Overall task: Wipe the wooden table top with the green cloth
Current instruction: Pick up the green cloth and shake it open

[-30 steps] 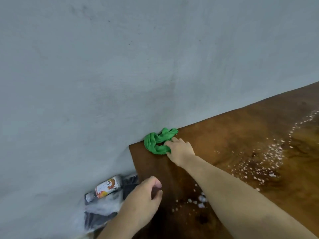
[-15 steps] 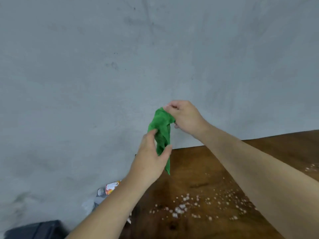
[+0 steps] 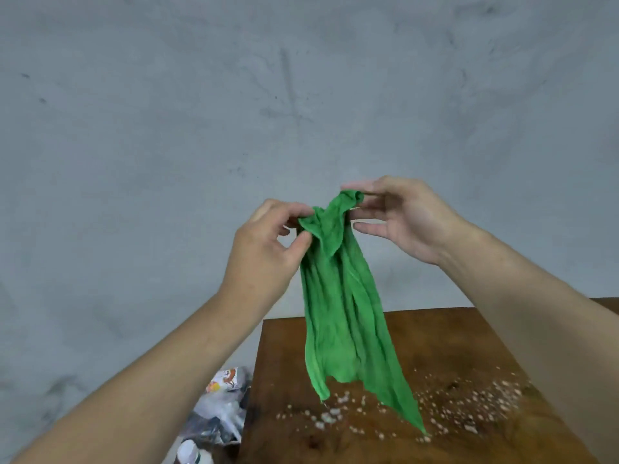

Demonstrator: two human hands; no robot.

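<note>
The green cloth point(image 3: 345, 309) hangs loose in the air above the wooden table top point(image 3: 445, 343). My left hand point(image 3: 264, 249) pinches its upper left edge between thumb and fingers. My right hand point(image 3: 402, 216) pinches the top corner with fingertips, the other fingers spread. The cloth's lower tip dangles just over the table, near a scatter of small white crumbs point(image 3: 469, 400) on the dark brown wood.
A grey concrete wall point(image 3: 234, 112) rises right behind the table. Left of the table's edge, lower down, lies a heap of packets and bottles point(image 3: 221, 406), one with an orange label. The table's left edge point(image 3: 258, 363) is close to the cloth.
The cloth went from lying bunched on the table's corner to being lifted by both hands. It now hangs unfurled, with my left hand moved up to its top edge.
</note>
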